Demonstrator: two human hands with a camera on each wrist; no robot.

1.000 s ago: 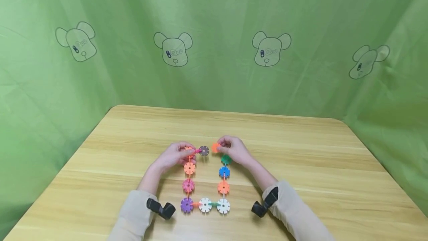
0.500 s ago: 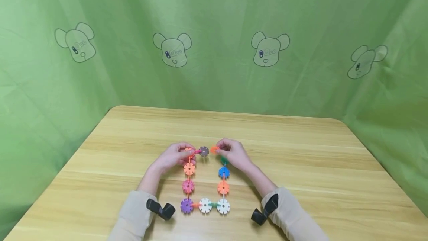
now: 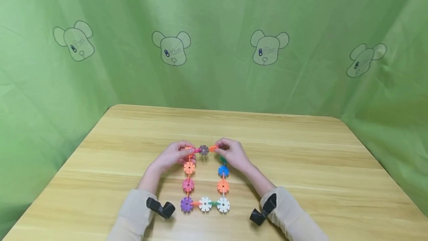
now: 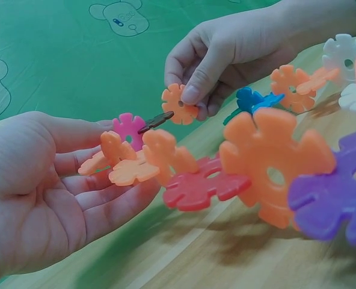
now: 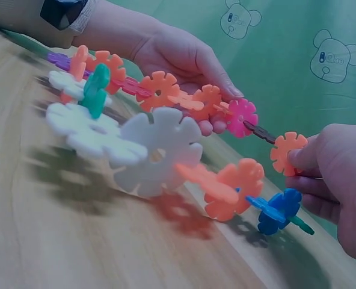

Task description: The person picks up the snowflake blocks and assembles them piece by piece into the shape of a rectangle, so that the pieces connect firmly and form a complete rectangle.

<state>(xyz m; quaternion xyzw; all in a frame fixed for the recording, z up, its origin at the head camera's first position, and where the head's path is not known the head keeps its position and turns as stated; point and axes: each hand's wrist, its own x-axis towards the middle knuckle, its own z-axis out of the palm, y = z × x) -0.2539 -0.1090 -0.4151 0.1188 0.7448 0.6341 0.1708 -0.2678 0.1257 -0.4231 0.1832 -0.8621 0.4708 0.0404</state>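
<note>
A chain of slotted plastic snowflake discs forms a nearly closed rectangle on the table. My left hand (image 3: 174,155) pinches its far left corner, thumb by the pink disc (image 4: 128,129), with orange discs (image 4: 124,165) above its fingers. From the pink disc a brown disc (image 3: 204,150) sticks out to the right. Between thumb and fingers my right hand (image 3: 234,153) holds an orange disc (image 5: 288,153), its edge meeting the brown disc (image 5: 260,132); how deep their slots engage cannot be told. Below that hand the green disc (image 3: 223,159) is partly hidden, joined to the blue disc (image 3: 223,171).
Nearest me on the wooden table (image 3: 287,133) lie the purple disc (image 3: 187,204) and two white discs (image 3: 205,204), linked by orange and green ones. A green curtain (image 3: 214,81) with bear-head prints hangs behind. Black wrist cameras (image 3: 166,210) sit on both sleeves.
My right hand has shifted slightly left and turned the orange disc from face-on to edge-on, closing the gap to the brown disc. The left hand stays where it was.
</note>
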